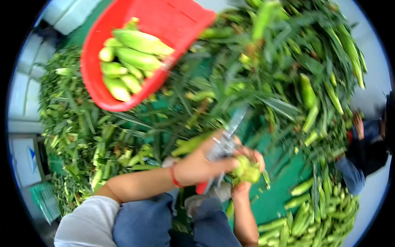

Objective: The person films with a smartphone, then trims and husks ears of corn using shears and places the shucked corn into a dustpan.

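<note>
My left hand (197,162), with a red band at the wrist, is closed around a pair of pruning shears (219,149). Their bright blade points up and away, and a red handle end shows below the hand. Close beside it, my right hand (254,162) is closed on an ear of corn (246,171) with pale green husk, seen end-on. The left thumb appears to touch this ear. Both hands are somewhat blurred, and fingers behind the shears and corn are partly hidden.
A red basket (111,105) holding several green ears stands at upper left. Leafy stalks and husks (263,70) are heaped ahead and left (78,123). More ears (308,222) are piled at lower right on the green floor (269,197). Another person (368,144) is at far right.
</note>
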Tool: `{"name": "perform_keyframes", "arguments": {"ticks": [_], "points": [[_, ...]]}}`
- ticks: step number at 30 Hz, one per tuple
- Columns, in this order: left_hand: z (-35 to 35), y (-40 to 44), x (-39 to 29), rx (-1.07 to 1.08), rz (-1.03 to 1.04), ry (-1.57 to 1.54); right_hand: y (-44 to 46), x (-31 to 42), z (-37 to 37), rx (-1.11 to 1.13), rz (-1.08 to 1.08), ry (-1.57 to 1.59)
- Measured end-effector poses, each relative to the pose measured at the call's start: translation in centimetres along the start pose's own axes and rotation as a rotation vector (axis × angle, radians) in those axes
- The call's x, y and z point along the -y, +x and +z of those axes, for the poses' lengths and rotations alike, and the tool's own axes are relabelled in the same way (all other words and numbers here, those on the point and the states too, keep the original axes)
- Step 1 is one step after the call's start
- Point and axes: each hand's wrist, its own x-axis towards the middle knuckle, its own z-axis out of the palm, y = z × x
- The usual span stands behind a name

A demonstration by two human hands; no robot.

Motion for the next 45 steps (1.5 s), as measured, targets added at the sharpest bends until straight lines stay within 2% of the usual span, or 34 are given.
{"name": "perform_keyframes", "arguments": {"ticks": [2, 3, 4, 5, 6, 8, 10, 11, 12, 13, 14, 15, 16, 18, 19, 20, 22, 23, 24, 26, 27, 28, 30, 31, 32, 34, 35, 37, 38, 40, 42, 44, 45], "points": [[-0.8, -0.5, 0.1, 0.1, 0.22, 0.403, -0.5, 0.5, 0.2, -0.01, 0.109, -0.169], [-1.3, -1.0, -1.6, 0.139, 0.155, 0.534, -0.5, 0.9, 0.2, -0.017, 0.154, -0.278], [-1.6, -1.5, -3.2, 0.186, 0.085, 0.655, 0.1, 0.7, -0.1, 0.005, 0.053, -0.254], [-2.6, -1.7, -3.1, 0.185, 0.127, 0.778, 1.0, 0.9, -0.5, -0.087, 0.107, -0.079], [-4.0, -1.7, -1.1, 0.143, 0.323, 0.92, 1.8, 1.6, -0.5, -0.183, 0.164, 0.094], [-5.5, -2.2, 0.4, 0.168, 0.281, 1.034, 3.4, 3.2, 0.4, -0.259, 0.376, 0.355], [-6.3, -4.2, 0.3, 0.097, 0.0, 0.919, 5.0, 4.8, 4.0, -0.171, 0.439, 0.352], [-7.5, -4.9, 0.2, 0.071, 0.009, 0.886, 5.4, 4.4, 4.4, -0.052, 0.345, 0.244], [-7.6, -5.7, -0.5, -0.018, 0.146, 0.567, 6.2, 4.3, 4.2, 0.084, 0.314, 0.239], [-8.8, -5.8, -0.5, -0.11, 0.182, 0.435, 6.9, 4.4, 4.1, 0.22, 0.278, 0.236], [-9.2, -6.9, -2.3, -0.232, 0.146, 0.389, 8.0, 3.4, 2.4, 0.258, 0.157, 0.037], [-11.0, -7.1, -3.9, -0.382, 0.156, 0.323, 9.2, 2.2, -0.2, 0.212, 0.084, -0.296], [-10.6, -7.3, -6.0, -0.37, 0.337, 0.072, 10.6, 1.0, -3.3, 0.166, 0.008, -0.623], [-12.3, -6.9, -11.2, -0.465, 0.296, -0.118, 13.8, -0.8, -9.6, -0.001, -0.122, -0.997], [-13.9, -6.3, -13.1, -0.639, 0.33, -0.129, 15.7, -1.5, -13.1, -0.038, -0.195, -1.126], [-16.3, -6.1, -14.4, -0.815, 0.361, -0.137, 17.7, -1.5, -16.0, -0.077, -0.27, -1.25], [-26.4, -8.1, -15.3, -0.846, 0.501, -0.312, 21.5, -0.1, -19.4, -0.147, -0.32, -1.459], [-24.6, -8.2, -16.0, -0.93, 0.473, -0.316, 23.4, 0.8, -20.3, -0.116, -0.29, -1.543], [-23.5, -8.4, -15.4, -0.924, 0.562, -0.219, 25.0, 1.4, -20.6, -0.084, -0.262, -1.627], [-17.4, -6.9, -13.7, -1.009, 0.688, 0.126, 27.1, 1.7, -19.7, -0.044, 0.017, -1.848], [-15.3, -6.3, -12.2, -0.948, 0.757, 0.2, 27.7, 1.7, -19.3, -0.021, 0.161, -1.951], [-13.0, -6.0, -10.9, -0.887, 0.748, 0.26, 27.8, 1.5, -19.1, 0.008, 0.132, -2.01], [-8.9, -5.3, -8.6, -0.625, 0.607, 0.295, 27.6, 1.0, -18.7, 0.083, 0.07, -2.124], [-6.7, -4.9, -8.6, -0.504, 0.386, 0.379, 26.1, 1.1, -18.7, 0.189, -0.157, -2.158], [-5.3, -4.0, -8.4, -0.322, 0.254, 0.377, 23.7, 1.8, -17.6, 0.275, -0.27, -2.137], [-5.6, -1.6, -4.2, -0.1, 0.107, 0.321, 17.1, 3.1, -14.5, 0.511, -0.506, -1.999], [-6.0, -0.5, -2.1, -0.048, -0.076, 0.309, 13.4, 3.9, -12.7, 0.616, -0.544, -1.88], [-5.8, 1.2, 1.1, -0.055, -0.513, 0.06, 7.1, 5.1, -9.0, 0.731, -0.473, -1.751], [-5.4, 1.3, 2.3, -0.026, -0.598, 0.024, 4.7, 5.7, -7.5, 0.747, -0.428, -1.712], [-5.2, 0.8, 5.3, 0.127, -0.706, 0.02, 0.9, 4.8, -5.9, 0.713, -0.366, -1.6], [-3.4, -1.3, 7.0, 0.036, -0.617, -0.021, -2.0, 3.7, -5.1, 0.657, -0.323, -1.513], [-3.7, -2.1, 7.6, 0.035, -0.577, 0.041, -3.9, 2.9, -5.0, 0.587, -0.229, -1.488], [-4.1, -2.5, 8.3, 0.03, -0.515, 0.111, -4.7, 2.7, -4.6, 0.474, -0.098, -1.309]]}}
